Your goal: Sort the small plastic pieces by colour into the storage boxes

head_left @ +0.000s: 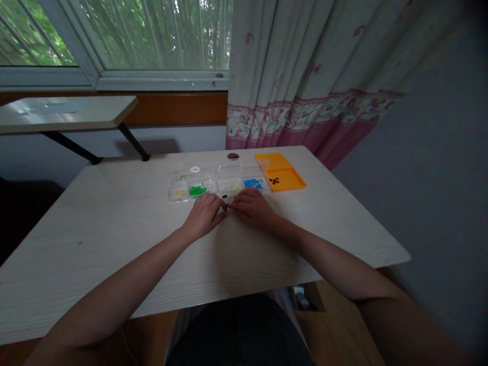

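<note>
My left hand (206,213) is closed in a pinch on a small dark piece (226,207), too small to name more exactly. Fingertips of my right hand (254,207) meet it from the other side, also pressed together. Just beyond the fingers, another small dark brown piece (224,196) lies on the table. Behind my hands stand clear plastic boxes with raised lids: one holds a few yellow pieces (180,193), the others green pieces (198,190), cream pieces (232,188) and blue pieces (253,183). My right hand partly covers the front of the boxes.
An orange open case (292,179) with several dark brown pieces (274,180) sits right of the boxes. A dark round object (233,156) lies near the back edge of the pale wooden table (125,218). A raised shelf (68,114) stands back left; a curtain (282,76) hangs behind.
</note>
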Demonstrator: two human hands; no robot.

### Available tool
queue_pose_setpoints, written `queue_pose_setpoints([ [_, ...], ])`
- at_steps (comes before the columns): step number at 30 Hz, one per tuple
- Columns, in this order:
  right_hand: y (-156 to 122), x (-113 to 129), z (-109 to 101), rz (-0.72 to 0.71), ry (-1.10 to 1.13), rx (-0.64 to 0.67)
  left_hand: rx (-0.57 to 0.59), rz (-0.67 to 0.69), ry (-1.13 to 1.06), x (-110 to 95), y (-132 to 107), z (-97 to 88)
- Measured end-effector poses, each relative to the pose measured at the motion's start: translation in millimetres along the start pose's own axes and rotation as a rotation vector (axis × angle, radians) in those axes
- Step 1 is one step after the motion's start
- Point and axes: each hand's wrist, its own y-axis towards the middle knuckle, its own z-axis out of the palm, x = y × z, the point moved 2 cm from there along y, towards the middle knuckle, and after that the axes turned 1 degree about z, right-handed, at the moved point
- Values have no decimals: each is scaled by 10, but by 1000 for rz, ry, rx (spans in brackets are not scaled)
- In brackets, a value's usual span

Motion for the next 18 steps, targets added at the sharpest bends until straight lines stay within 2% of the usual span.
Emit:
queue_pose_setpoints([
  [10,1,-16,-12,15,0,9,31,31,-16,-16,-1,-18],
  [18,-20,-46,-5,5,-5,-12,3,-25,-16,13,-19,-21],
])
